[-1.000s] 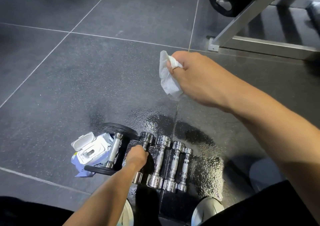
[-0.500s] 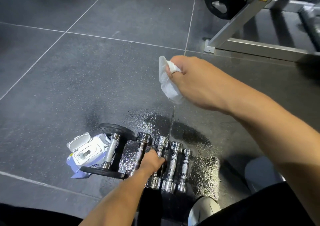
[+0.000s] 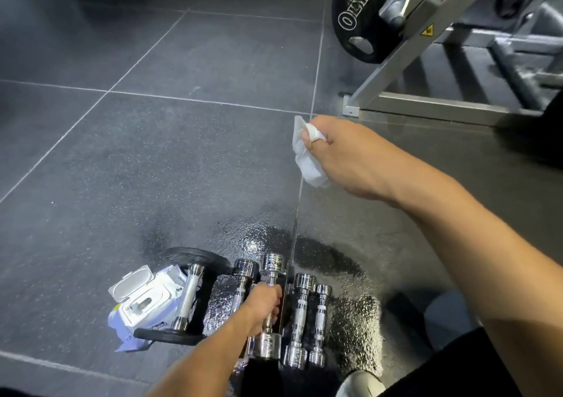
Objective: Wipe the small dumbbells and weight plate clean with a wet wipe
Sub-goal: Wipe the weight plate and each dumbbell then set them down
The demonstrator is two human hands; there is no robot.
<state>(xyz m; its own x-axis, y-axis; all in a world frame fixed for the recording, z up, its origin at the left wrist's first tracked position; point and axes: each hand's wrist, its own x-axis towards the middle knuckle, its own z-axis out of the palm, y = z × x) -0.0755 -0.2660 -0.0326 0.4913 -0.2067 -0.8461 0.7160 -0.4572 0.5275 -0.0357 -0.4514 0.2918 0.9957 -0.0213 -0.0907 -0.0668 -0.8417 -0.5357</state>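
Several small chrome dumbbells lie side by side on a wet patch of dark floor. My left hand (image 3: 262, 305) grips the handle of one chrome dumbbell (image 3: 272, 265) in the middle of the row. Two smaller dumbbells (image 3: 304, 314) lie just right of it. At the left end sits a dumbbell with black weight plates (image 3: 195, 256) and a chrome bar. My right hand (image 3: 353, 156) hangs well above the row and holds a crumpled white wet wipe (image 3: 306, 159).
An open pack of wet wipes (image 3: 146, 302) lies left of the black-plate dumbbell. A grey metal rack frame (image 3: 426, 107) with a large black Olympic plate (image 3: 356, 16) stands at the back right. My shoe (image 3: 359, 384) is at the bottom edge.
My left hand moved right from the second dumbbell to the middle one and closed round its handle. My right hand with the wipe stayed about where it was.
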